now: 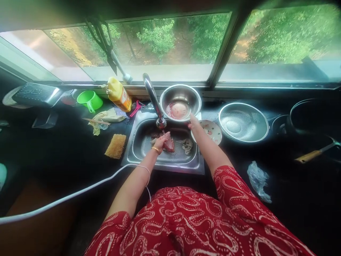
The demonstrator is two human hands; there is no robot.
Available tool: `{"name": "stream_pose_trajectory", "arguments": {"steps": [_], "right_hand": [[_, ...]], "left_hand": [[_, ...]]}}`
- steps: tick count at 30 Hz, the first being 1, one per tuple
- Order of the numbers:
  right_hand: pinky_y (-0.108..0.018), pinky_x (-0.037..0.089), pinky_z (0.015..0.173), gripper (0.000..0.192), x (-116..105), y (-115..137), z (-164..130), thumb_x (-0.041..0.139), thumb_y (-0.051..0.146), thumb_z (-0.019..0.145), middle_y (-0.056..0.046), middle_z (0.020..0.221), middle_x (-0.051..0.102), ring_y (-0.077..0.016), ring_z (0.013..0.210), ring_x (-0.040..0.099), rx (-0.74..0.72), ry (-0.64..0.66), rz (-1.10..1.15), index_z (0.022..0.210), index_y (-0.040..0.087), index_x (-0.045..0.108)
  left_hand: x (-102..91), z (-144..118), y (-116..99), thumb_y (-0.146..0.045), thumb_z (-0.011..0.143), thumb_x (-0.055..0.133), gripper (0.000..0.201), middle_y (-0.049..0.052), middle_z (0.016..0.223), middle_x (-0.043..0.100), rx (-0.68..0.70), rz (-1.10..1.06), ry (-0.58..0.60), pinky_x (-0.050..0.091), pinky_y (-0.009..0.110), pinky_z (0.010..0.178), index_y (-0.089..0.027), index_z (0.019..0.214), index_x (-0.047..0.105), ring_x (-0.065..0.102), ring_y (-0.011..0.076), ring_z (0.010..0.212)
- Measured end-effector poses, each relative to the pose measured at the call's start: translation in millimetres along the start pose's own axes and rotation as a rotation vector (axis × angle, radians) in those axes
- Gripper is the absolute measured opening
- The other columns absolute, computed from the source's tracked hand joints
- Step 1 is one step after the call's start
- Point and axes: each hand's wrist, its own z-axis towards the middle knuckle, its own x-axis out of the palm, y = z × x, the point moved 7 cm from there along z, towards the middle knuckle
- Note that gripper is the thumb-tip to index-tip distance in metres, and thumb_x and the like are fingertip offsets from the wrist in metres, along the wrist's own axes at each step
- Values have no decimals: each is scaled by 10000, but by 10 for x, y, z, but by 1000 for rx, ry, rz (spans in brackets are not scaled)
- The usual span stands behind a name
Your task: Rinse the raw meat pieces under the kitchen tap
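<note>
My left hand (160,143) is in the sink (141,151), closed on a piece of raw meat (169,145) under the tap (152,90). A thin stream of water runs from the spout onto it. More dark meat lies behind that hand, partly hidden. My right hand (194,122) is at the near right rim of a metal bowl (195,96), its fingers bent around the edge. Reddish liquid lies in the bottom of the bowl. A crumpled pale, wet thing (187,145) sits on the right side of the sink; its kind is unclear.
A patterned plate (214,131) and a metal colander (243,122) stand to the right. On the left are a yellow bottle (119,94), a green cup (90,100), a cloth (106,117) and a scrubbing pad (115,146). A white cable (80,192) crosses my left arm.
</note>
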Motion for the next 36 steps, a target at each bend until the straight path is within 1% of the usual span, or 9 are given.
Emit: {"name": "stream_pose_trajectory", "arguments": {"steps": [5,11,14,18,21,24,28,32,36], "right_hand": [[-234,536,512,255,-77,-87,-77,492,334,905,-18,776,626,-125,651,589,-23,-53,27,1074,161,572],[-325,587,636,216,-84,-158,-250,507,179,858,-14,823,606,-140,761,599,34,-167,99,1070,188,552],[-344,584,689,219,-33,-130,-292,498,230,881,-37,904,609,-155,833,596,14,-166,127,1091,188,548],[-265,561,688,320,-57,-199,-504,451,379,929,-53,1064,586,-142,893,590,-48,-103,194,1213,235,484],[-229,532,599,425,-241,-549,-828,417,442,938,-107,1060,571,-143,796,617,96,-26,164,1263,169,441],[-266,536,595,576,-588,-987,-1168,376,540,928,-165,1001,583,-180,777,640,301,-11,152,1268,79,430],[-277,523,699,449,-942,-1267,-1301,469,475,915,-129,1060,626,-154,775,641,272,-91,-35,1210,141,527],[-233,475,819,249,-633,-1368,-1122,643,270,817,-30,1070,668,-117,854,616,102,78,-177,1059,208,645],[-250,492,644,315,-129,-1599,-1047,500,415,900,-38,825,676,-132,667,599,326,398,69,989,150,645]], "left_hand": [[75,33,39,-53,545,618,449,73,1276,631,4,8,24,330,399,1130,-161,961,746,464,285,1309],[136,67,-33,-34,530,604,443,63,1302,614,-4,47,85,296,388,1156,-160,930,746,439,277,1332],[142,89,-63,-35,535,612,426,57,1282,629,-23,57,100,320,373,1143,-163,921,740,459,267,1316],[152,146,-58,-39,560,618,440,40,1212,667,-43,84,137,424,328,1055,-174,963,730,553,241,1211],[117,199,34,-47,578,605,457,37,1074,712,-111,118,114,507,316,917,-176,1001,722,643,227,1021],[66,226,126,-60,596,604,462,36,926,723,-168,143,81,528,298,823,-169,1033,709,662,203,883],[91,189,149,-80,603,615,533,35,927,713,-198,78,168,512,306,869,-183,1123,675,654,199,916],[177,138,90,-121,621,626,567,39,1026,701,-217,6,305,479,333,937,-200,1182,649,641,205,966],[221,218,23,-137,630,644,503,64,1020,696,-168,35,338,474,330,923,-161,1132,660,640,195,907]]}}
